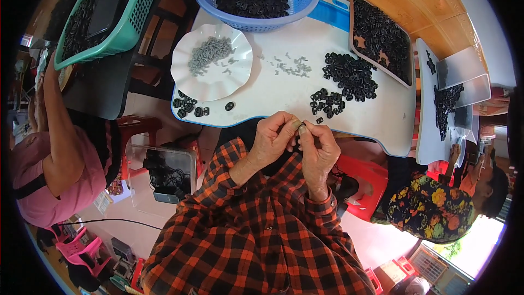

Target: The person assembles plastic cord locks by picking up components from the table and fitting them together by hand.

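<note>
My left hand [278,134] and my right hand [317,150] meet just off the table's near edge, thumbs and fingertips pinched together. Between them is a small dark part [301,125], mostly covered by the fingers. Beyond my right hand lies a loose group of small black plastic pieces [327,102], some with holes in them. Behind these is a larger pile of black oval pieces [350,75]. Small grey spring-like pieces [295,66] are scattered on the white tabletop. More grey pieces [210,53] fill part of a white scalloped plate [183,79].
A blue basket [256,22] of black pieces stands at the back, with a filled tray [408,79] at the right. Several black pieces [185,104] lie near the plate. One person [57,169] sits at the left by a green basket [103,49], another [436,207] at the right.
</note>
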A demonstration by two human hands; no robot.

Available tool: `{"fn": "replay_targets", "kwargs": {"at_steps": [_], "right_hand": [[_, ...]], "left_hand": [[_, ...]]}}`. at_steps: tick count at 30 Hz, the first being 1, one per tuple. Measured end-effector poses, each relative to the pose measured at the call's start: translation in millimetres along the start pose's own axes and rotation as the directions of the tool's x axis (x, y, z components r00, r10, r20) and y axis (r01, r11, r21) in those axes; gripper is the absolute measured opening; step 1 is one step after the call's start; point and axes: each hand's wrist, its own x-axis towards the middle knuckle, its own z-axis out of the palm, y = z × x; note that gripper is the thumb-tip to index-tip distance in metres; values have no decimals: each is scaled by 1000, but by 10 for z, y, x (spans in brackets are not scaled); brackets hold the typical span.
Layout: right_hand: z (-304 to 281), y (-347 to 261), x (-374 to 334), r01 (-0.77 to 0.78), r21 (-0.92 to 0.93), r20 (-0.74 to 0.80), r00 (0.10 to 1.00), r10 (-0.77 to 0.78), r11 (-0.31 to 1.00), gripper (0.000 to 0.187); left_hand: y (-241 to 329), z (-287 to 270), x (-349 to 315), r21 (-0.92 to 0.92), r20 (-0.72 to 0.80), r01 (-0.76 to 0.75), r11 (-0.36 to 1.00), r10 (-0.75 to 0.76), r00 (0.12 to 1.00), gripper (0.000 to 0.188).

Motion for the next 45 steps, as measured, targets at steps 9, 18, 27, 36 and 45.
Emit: {"fn": "replay_targets", "kwargs": {"at_steps": [9,18,27,36,45], "right_hand": [[-17,-23,-5,-145,88,-6,989,146,986,13],[-3,-1,-34,-117,112,-4,993,118,987,13],[-19,81,-37,2,-21,6,1000,-2,1000,11],[-63,42,-1,-235,192,71,972,226,953,11],[-241,207,-20,-259,152,55,966,254,954,11]], "left_hand": [[-19,13,3,-98,-5,0,995,0,1000,18],[-55,-8,-4,-1,10,-40,999,40,999,16],[-42,-4,-13,108,23,-96,990,94,995,14],[-47,10,4,106,2,-56,993,56,998,17],[-20,54,41,181,3,-4,983,4,1000,17]]}}
